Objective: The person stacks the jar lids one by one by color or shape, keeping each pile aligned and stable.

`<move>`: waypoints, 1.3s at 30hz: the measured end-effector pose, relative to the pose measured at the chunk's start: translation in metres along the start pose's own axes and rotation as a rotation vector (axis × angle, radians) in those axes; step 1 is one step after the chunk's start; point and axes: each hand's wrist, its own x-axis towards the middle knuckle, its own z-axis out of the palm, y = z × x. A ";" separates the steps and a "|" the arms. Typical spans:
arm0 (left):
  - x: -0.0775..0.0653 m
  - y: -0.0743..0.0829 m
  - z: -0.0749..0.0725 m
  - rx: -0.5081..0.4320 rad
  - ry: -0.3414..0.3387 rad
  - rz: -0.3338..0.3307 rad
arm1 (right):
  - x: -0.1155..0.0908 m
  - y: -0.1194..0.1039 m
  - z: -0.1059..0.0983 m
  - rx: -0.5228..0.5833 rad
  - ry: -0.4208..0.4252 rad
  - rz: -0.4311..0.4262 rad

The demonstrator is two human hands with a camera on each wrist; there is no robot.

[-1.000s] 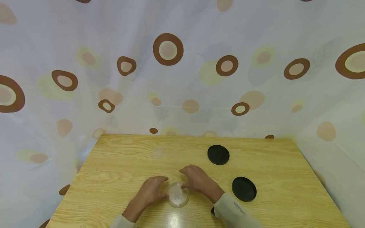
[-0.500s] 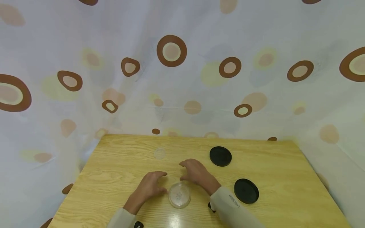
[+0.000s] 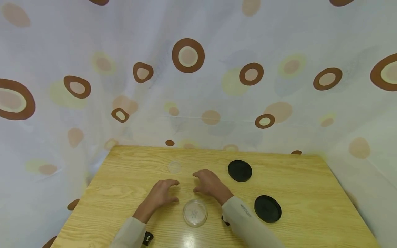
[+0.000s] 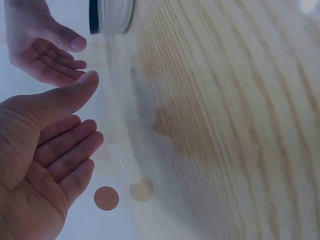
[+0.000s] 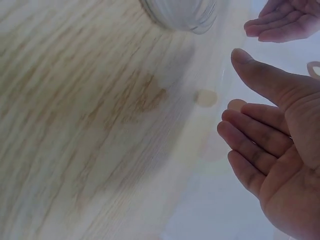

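Observation:
A clear, round, shallow-looking container (image 3: 194,213) with small print at its middle stands on the wooden table near the front, between the two forearms. Its lower side shows as clear curved walls (image 5: 182,12) in the right wrist view. My left hand (image 3: 159,195) is just beyond it on the left, fingers relaxed, holding nothing. On the other side, my right hand (image 3: 210,186) hovers above the table with thumb and fingers apart and nothing between them. Neither hand touches the container. Both palms face each other across a gap.
Two black round shallow lids lie on the right: a farther lid (image 3: 240,171) and a nearer lid (image 3: 268,208). A faint clear disc (image 3: 174,167) rests toward the table's back. A patterned curtain (image 3: 198,86) encloses the wooden table (image 3: 310,193).
The right hand has let go of the container's rim, and both hands have moved away from it, forward and slightly left. The container stays on the table.

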 end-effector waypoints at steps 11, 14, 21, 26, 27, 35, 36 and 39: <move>0.017 -0.015 -0.004 0.007 0.000 -0.098 | 0.020 0.005 0.001 -0.001 0.027 -0.006; 0.021 -0.019 -0.006 -0.005 0.009 -0.095 | 0.026 0.003 0.000 0.009 0.018 0.011; 0.029 -0.026 -0.011 -0.025 0.018 -0.101 | 0.039 0.000 -0.003 -0.005 -0.019 0.032; 0.033 -0.031 -0.015 -0.046 0.022 -0.140 | 0.045 0.000 -0.003 -0.006 -0.025 0.040; 0.034 -0.033 -0.015 -0.047 0.022 -0.150 | 0.046 0.000 -0.002 -0.006 -0.028 0.039; 0.037 -0.043 -0.020 -0.016 0.036 -0.170 | 0.049 -0.004 0.000 -0.051 -0.027 0.023; 0.038 -0.045 -0.021 -0.010 0.039 -0.166 | 0.050 -0.004 0.000 -0.052 -0.036 0.037; 0.042 -0.049 -0.024 0.002 0.034 -0.166 | 0.054 -0.003 -0.002 -0.055 -0.053 0.066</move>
